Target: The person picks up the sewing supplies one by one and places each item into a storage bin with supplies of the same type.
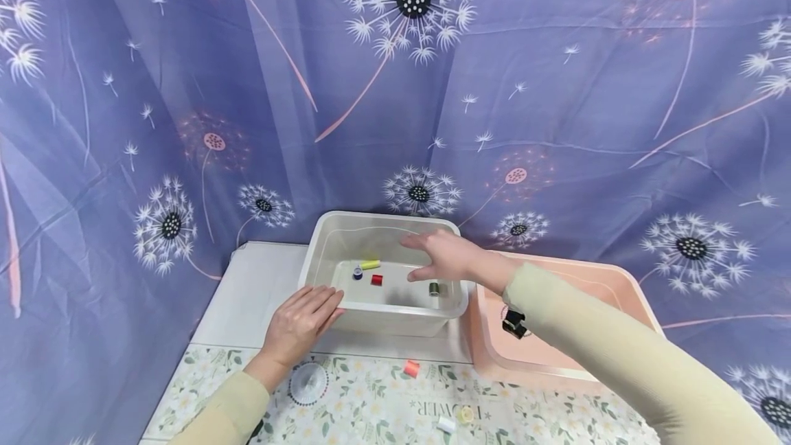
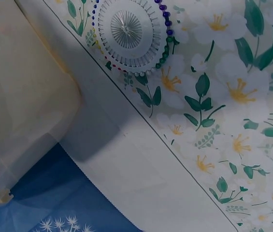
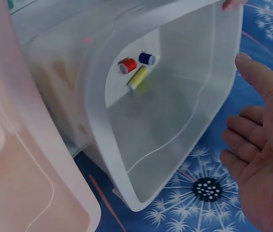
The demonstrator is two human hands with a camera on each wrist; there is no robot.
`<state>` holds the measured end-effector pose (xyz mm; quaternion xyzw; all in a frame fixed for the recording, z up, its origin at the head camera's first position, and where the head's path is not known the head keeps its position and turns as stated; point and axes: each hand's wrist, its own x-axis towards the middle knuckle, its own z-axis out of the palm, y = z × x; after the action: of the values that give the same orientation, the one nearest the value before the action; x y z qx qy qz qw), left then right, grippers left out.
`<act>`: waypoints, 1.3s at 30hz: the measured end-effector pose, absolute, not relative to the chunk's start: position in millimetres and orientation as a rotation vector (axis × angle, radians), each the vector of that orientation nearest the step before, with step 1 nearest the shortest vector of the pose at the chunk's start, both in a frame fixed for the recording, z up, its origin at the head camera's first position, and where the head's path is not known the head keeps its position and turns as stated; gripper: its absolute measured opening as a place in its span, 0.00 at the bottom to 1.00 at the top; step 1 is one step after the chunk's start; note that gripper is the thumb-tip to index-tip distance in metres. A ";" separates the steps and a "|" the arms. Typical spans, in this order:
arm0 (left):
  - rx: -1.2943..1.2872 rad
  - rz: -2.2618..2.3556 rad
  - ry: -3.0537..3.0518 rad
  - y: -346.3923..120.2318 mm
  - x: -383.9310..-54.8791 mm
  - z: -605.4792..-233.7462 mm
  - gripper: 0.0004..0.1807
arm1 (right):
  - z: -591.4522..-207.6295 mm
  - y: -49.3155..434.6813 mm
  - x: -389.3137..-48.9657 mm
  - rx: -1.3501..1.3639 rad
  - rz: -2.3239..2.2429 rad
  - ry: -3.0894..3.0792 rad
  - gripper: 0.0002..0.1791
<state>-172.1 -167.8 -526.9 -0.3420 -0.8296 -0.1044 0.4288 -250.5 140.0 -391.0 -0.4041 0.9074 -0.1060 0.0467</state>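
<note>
Here, the rim of the white bin (image 1: 395, 310) is held by the left hand (image 1: 299, 321). The right hand (image 1: 446, 257) is spread, nothing held; a pick-up seems to be tried, so the green spool (image 1: 434, 289) inside, near that hand, should be pinched.

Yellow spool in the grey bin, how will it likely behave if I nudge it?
The yellow spool may roll sideways, as it looks cylindrical and lies on its side. It's probably light, being much smaller than the right hand. Tipping seems unlikely, since it lies lengthwise in the grey bin.
</note>
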 end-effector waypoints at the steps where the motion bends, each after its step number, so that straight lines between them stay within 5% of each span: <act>1: -0.853 -0.257 -2.072 -168.1 -172.0 -527.2 0.21 | -388.9 141.1 -246.9 -1.236 -0.342 2.769 0.39; 20: -0.846 -0.266 -2.089 -169.2 -170.7 -529.2 0.23 | -371.1 150.8 -167.3 -1.342 -0.331 2.807 0.47; 39: -0.848 -0.265 -2.088 -167.3 -170.2 -525.1 0.25 | -406.9 152.0 -111.8 -1.532 -0.450 2.840 0.47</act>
<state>-170.2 -167.3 -525.1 -0.3388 -0.8340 -0.1059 0.4225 -111.8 152.0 -406.9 -0.4694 0.8702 -0.1380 -0.0582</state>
